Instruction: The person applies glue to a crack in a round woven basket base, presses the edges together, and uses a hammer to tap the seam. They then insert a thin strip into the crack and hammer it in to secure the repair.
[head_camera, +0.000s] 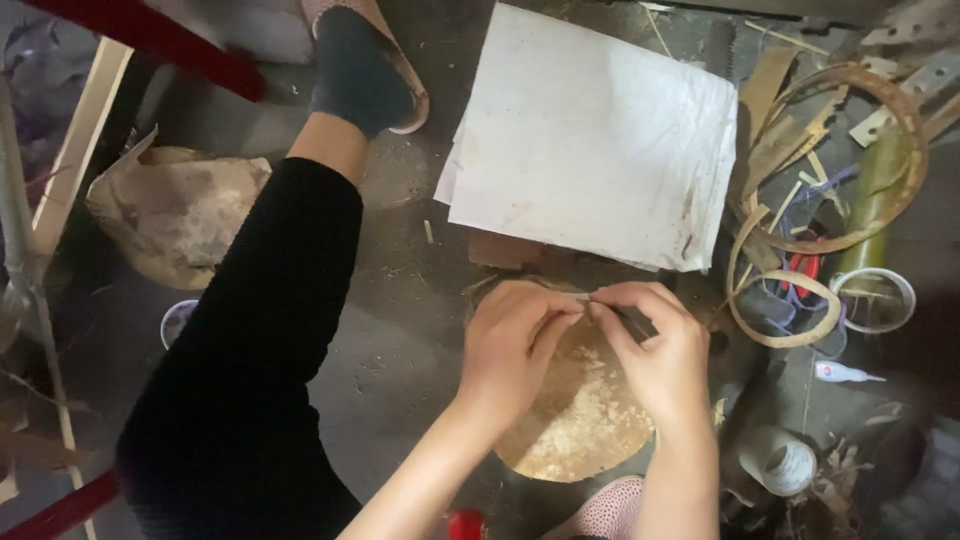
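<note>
Left hand (512, 345) and right hand (655, 345) meeting fingertip to fingertip, both pinching a thin strip (580, 296), over a round board (580, 420) dusted with shavings, white sheets (595, 135) just beyond, on the floor (400, 340)

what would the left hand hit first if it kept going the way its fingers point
Probably the right hand: the left hand points its fingers right, and the fingertips of both already meet over the round wooden block.
</note>
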